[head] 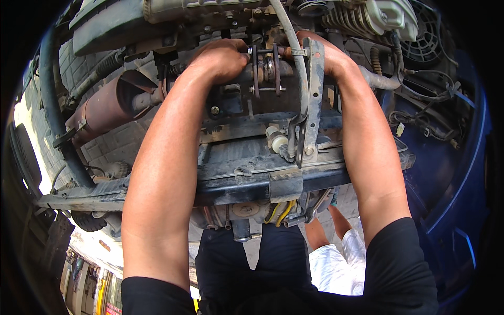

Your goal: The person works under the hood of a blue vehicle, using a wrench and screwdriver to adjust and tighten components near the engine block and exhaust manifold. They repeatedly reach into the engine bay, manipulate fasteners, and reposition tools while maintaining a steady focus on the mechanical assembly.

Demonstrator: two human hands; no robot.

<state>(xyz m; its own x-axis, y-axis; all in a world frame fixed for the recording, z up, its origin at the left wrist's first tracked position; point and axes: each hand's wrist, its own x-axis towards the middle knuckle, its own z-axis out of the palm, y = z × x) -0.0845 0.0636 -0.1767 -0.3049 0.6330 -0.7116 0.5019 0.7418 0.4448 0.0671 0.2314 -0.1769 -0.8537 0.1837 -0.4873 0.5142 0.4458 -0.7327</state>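
My left hand [222, 59] is curled at the left side of a pipe joint, close to a bolt end. The joint [269, 69] has two rusty oval flange plates, spaced apart and spanned by bolts. On its other side my right hand [328, 51] reaches in behind a grey rubber hose [301, 82] and an upright perforated metal bracket [315, 98]. The fingertips of both hands are hidden, so what they grip cannot be made out. A hose clamp [298, 52] rings the hose near my right hand. Below, a small pale cylindrical fitting [277, 139] sits beside the hose.
A rusty muffler [102, 108] lies left. A black frame rail [244, 189] crosses in front of me. Yellow-handled pliers [285, 212] lie below it. Finned engine casing [378, 19], a fan [423, 37], loose wiring [433, 122] and a blue panel [445, 185] are right. Another person's legs [338, 256] show nearby.
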